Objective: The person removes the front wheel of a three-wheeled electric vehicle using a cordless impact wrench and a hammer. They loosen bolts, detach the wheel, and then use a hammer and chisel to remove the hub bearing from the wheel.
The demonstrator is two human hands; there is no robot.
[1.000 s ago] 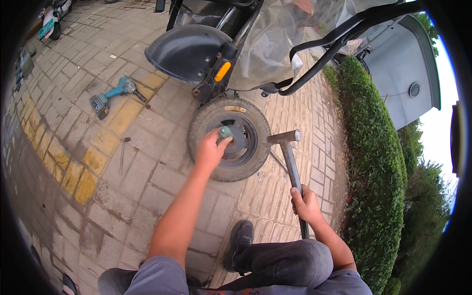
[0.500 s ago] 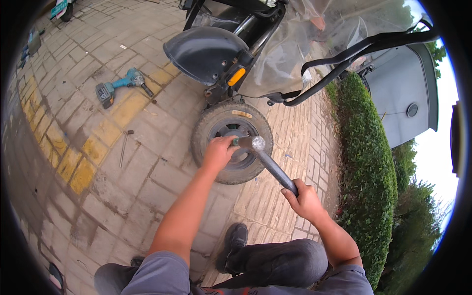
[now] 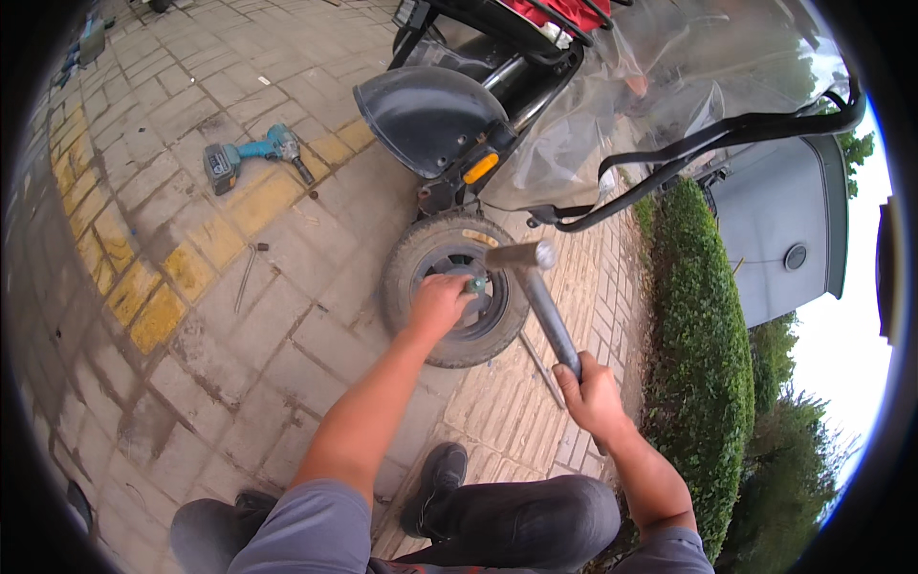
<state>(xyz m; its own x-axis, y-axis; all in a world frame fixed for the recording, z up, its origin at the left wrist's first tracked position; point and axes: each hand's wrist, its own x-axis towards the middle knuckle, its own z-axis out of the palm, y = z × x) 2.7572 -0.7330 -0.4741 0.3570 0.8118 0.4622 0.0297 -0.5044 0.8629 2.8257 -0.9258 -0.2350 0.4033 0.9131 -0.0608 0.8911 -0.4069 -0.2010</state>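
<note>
My left hand (image 3: 442,302) grips a small green cylindrical piece (image 3: 474,285) against the hub of the wheel (image 3: 404,325), which is tilted at the front of the black vehicle. My right hand (image 3: 593,397) is wrapped round the steel shaft of a hammer (image 3: 547,314). The hammer's head hangs just right of and above the green piece, apart from it, over the wheel's right side. A black mudguard (image 3: 423,120) with an orange reflector (image 3: 480,167) sits above the tyre.
A teal cordless impact wrench (image 3: 258,153) and a thin bent metal bar (image 3: 247,275) lie on the paving at left. A rod (image 3: 545,373) lies right of the wheel. Clear plastic sheeting and black tubing (image 3: 688,143) hang upper right. A hedge (image 3: 698,364) and grey panel (image 3: 775,230) stand right.
The hammer was down on the green piece half a second ago and has since lifted up and to the right. My left hand stays at the hub. The view has shifted slightly.
</note>
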